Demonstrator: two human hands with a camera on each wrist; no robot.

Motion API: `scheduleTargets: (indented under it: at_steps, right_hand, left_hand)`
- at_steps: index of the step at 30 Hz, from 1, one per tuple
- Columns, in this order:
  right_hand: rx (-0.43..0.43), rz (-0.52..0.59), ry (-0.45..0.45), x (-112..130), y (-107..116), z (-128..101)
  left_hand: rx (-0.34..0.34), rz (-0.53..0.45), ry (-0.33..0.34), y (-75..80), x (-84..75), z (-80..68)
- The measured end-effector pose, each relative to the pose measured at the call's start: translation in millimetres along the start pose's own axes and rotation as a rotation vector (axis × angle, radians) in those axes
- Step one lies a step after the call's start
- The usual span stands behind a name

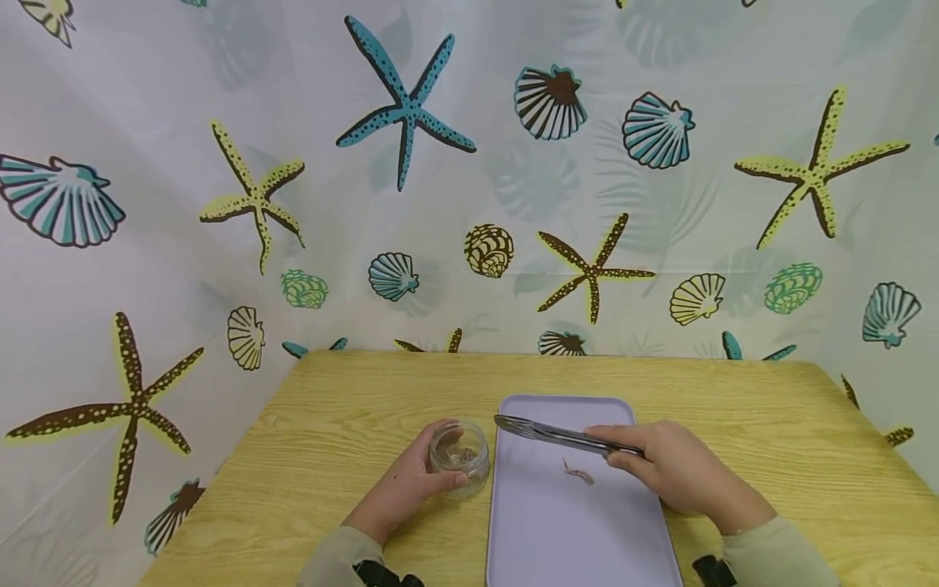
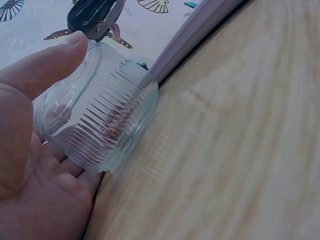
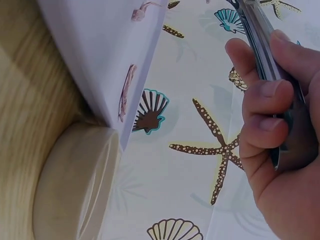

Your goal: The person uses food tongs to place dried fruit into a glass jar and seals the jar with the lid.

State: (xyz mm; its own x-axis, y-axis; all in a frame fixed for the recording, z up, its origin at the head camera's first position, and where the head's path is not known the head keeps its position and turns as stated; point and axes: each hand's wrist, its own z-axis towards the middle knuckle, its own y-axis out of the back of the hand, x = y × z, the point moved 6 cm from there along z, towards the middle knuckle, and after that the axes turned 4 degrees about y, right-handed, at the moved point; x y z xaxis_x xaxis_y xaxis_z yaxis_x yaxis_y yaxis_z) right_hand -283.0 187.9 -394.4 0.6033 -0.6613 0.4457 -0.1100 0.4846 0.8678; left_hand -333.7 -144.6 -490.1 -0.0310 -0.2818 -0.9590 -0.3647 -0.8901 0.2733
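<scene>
My left hand (image 1: 418, 477) grips a clear ribbed glass jar (image 2: 95, 110) around its side, at the left edge of a lilac tray (image 1: 557, 538). Reddish-brown bits (image 2: 117, 120) lie at the jar's bottom. Metal tongs (image 1: 557, 434) are held in my right hand (image 1: 678, 465), with fingers and thumb around the handle. Their head points left over the tray toward the jar. A thin, shrivelled pinkish-brown piece (image 1: 579, 473) lies on the tray below the tongs. In the left wrist view a pinkish bit (image 2: 116, 32) shows beside the tongs' head; whether they pinch it I cannot tell.
A round beige thing with a raised rim (image 3: 75, 185) stands against the tray's right side, hidden from the head view by my right hand. The wooden table (image 1: 367, 391) ends at a curtain (image 1: 455, 204) printed with starfish and shells.
</scene>
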Motion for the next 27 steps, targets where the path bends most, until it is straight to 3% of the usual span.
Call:
scheduleTargets:
  at_steps: [27]
  right_hand:
    - [-0.019,0.008,0.062,22.8,-4.8,18.6]
  left_hand:
    - [-0.017,-0.011,0.013,0.5,0.8,0.0]
